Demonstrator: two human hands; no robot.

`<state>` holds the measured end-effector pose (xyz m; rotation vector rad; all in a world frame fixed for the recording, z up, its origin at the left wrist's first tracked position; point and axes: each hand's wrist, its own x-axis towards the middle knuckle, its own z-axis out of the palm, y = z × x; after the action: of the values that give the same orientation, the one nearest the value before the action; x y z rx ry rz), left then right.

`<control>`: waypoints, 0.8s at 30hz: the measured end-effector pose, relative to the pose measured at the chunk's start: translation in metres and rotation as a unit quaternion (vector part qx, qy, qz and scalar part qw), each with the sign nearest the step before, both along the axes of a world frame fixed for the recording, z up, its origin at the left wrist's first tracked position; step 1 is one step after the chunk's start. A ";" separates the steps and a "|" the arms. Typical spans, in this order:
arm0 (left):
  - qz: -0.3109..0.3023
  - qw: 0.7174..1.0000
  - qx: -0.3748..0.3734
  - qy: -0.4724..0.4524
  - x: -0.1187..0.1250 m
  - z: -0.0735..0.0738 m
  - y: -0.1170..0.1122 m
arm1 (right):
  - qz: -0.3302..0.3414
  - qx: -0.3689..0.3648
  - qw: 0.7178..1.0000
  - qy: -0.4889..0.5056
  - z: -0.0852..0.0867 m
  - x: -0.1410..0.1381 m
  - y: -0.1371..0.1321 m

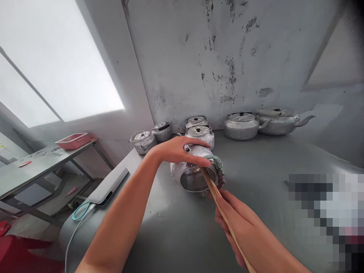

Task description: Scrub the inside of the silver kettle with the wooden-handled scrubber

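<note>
A dented silver kettle (176, 172) lies tilted on the table, its round lidless mouth facing me. My left hand (184, 149) grips the kettle's upper side, thumb near the rim and fingers over the body. Beside the hand is a handle wrapped in green and reddish cord (218, 170). In my right hand (236, 216) is a long wooden stick (211, 184), held with the fingers wrapped round it. The stick's far end reaches the mouth of the kettle; its tip is hidden there.
Several lidded silver kettles stand along the wall, including a long-spouted kettle (277, 123) at right. A grey power bank (109, 185) with a cable lies on the table's (159, 235) left edge. A pink basket (75, 142) sits on a side table. The right edge is blurred out.
</note>
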<state>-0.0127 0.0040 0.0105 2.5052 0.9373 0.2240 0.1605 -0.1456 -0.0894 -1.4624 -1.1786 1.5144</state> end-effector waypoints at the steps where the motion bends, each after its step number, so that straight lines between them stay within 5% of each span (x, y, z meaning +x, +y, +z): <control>1: 0.001 1.000 0.003 -0.014 0.001 -0.001 0.001 | -0.003 0.002 1.000 0.001 0.000 0.001 0.001; 8: -0.012 1.000 -0.005 -0.025 0.002 -0.007 0.006 | -0.014 0.003 1.000 -0.004 0.002 0.005 0.010; 21: -0.120 0.986 -0.102 0.053 -0.033 0.016 0.008 | 0.007 0.001 1.000 -0.011 0.000 0.003 0.011; 24: -0.055 0.994 -0.079 0.054 -0.029 0.020 0.002 | 0.014 -0.003 1.000 -0.012 0.000 0.003 0.010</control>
<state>-0.0422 0.0057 0.0301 2.4325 0.8215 -0.0202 0.1631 -0.1356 -0.0891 -1.4774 -1.2149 1.5244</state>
